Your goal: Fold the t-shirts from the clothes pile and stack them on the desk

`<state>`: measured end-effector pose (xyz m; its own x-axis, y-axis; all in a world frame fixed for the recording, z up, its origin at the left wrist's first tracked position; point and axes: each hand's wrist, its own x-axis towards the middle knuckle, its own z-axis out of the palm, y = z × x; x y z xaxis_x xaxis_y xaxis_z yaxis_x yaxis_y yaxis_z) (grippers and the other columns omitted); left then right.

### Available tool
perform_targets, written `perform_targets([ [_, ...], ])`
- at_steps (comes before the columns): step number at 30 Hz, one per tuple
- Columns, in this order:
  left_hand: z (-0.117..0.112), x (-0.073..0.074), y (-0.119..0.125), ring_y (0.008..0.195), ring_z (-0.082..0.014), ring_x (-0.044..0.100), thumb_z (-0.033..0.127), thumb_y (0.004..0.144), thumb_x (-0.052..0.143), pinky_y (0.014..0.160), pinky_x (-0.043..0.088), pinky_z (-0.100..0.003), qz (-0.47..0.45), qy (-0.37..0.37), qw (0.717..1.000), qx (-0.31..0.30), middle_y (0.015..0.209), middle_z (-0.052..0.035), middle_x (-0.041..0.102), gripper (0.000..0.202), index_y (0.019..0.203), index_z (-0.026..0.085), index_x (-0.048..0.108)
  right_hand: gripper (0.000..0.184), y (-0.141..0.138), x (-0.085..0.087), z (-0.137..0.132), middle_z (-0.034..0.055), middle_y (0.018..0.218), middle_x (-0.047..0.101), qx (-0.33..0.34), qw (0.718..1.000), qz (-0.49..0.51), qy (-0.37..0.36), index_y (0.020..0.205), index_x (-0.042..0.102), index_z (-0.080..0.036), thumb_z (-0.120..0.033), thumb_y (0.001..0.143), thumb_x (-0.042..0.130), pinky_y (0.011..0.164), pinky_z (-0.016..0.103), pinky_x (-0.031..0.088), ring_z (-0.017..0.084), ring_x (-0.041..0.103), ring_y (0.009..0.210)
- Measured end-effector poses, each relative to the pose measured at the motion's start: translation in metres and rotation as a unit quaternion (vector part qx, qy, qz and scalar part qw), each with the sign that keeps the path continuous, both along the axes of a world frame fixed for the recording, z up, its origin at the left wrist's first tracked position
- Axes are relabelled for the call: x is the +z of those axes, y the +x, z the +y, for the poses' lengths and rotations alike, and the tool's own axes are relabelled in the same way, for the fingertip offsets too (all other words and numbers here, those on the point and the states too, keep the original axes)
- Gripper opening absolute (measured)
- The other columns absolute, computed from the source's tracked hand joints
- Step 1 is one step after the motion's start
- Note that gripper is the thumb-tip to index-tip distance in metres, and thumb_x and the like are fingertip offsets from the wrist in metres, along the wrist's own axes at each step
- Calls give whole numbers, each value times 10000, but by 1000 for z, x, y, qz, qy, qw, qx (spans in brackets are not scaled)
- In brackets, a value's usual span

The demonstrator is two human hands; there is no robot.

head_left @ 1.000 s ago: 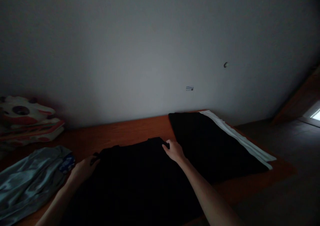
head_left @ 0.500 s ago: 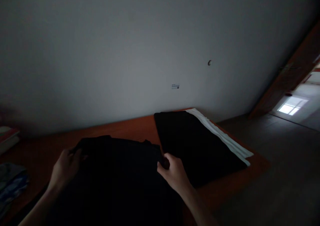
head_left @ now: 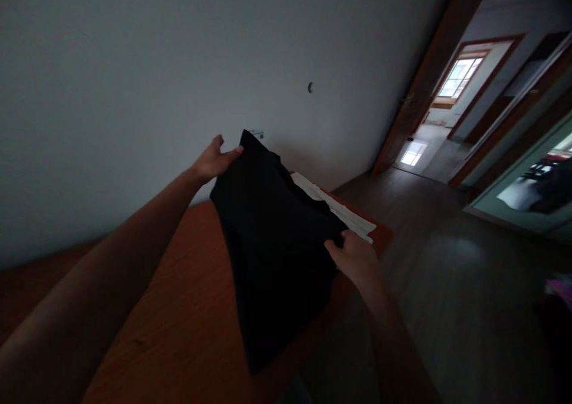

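A folded black garment (head_left: 268, 237) hangs in the air above the orange-brown table (head_left: 179, 308). My left hand (head_left: 213, 161) grips its far upper corner, thumb and fingers pinched on the cloth. My right hand (head_left: 355, 258) holds its near right edge, fingers closed on the fabric. Under and behind the garment lies a stack of folded clothes with a white piece (head_left: 339, 210) showing at the table's far right end.
A grey wall (head_left: 134, 94) runs behind the table. To the right the dark floor (head_left: 447, 261) leads to an open doorway (head_left: 451, 94) with a lit window beyond. Another opening (head_left: 531, 183) is at the far right.
Both hands lifted the black garment off the table and carried it right, over the folded stack. The view swung right, so the clothes at the left are out of sight.
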<state>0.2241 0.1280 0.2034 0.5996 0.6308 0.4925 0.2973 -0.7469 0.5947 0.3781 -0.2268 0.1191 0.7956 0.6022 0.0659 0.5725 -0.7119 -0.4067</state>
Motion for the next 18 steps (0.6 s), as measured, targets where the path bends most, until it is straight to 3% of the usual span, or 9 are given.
perform_targets([
  [1,-10,-6,11,1253,-320,609,419,985,537,932,519,-416,10,-50,998,-33,1473,-355,442,759,1496,-64,249,298,10,-8,-4,131,862,717,-13,999,-34,-33,998,658,-146,-400,888,548,721,348,490,270,697,839],
  [3,-40,-27,13,1312,-302,566,381,954,595,1002,503,-423,28,-76,993,-88,1472,-252,506,595,1421,39,457,422,26,-29,-13,179,1038,714,-7,996,-78,-34,1161,626,-119,-448,924,510,769,358,503,282,702,933],
  [5,-76,-59,-6,1306,-280,570,387,946,597,1039,496,-432,53,-49,986,-147,1469,-157,537,374,1233,152,641,484,34,-52,-19,177,1108,703,14,997,-73,-16,1236,601,-126,-485,944,457,795,360,509,272,705,955],
  [7,-110,-97,-42,1286,-259,584,391,952,585,1069,482,-448,89,-13,981,-173,1468,-105,543,274,1140,224,695,473,34,-72,-19,167,1095,700,64,996,-55,-16,1163,642,-140,-500,940,431,805,373,514,267,709,914],
  [10,-151,-146,-116,1246,-250,612,341,967,556,1073,490,-429,133,-9,985,-113,1393,-112,604,237,1113,232,707,475,21,-90,-2,153,1066,696,127,991,-43,-1,1089,676,-175,-520,917,398,813,396,520,278,701,924],
  [12,-169,-167,-169,1249,-248,607,319,971,540,1076,492,-414,152,-10,986,-61,1373,-109,622,238,1123,239,705,486,8,-94,17,147,1070,696,170,985,-34,24,1060,683,-199,-549,888,393,821,411,524,293,693,957],
  [15,-186,-182,-243,1203,-238,625,297,966,532,1053,505,-394,154,-13,987,34,1327,-98,649,230,1113,248,701,483,-19,-97,50,138,1067,706,250,966,-16,63,1002,689,-225,-585,847,406,830,429,529,305,690,965],
  [18,-197,-184,-305,1106,-228,652,280,963,512,996,521,-373,136,-9,981,141,1201,-100,692,224,1073,232,700,450,-53,-100,81,122,1033,727,340,936,18,87,948,690,-248,-594,826,429,834,419,533,293,702,942],
])
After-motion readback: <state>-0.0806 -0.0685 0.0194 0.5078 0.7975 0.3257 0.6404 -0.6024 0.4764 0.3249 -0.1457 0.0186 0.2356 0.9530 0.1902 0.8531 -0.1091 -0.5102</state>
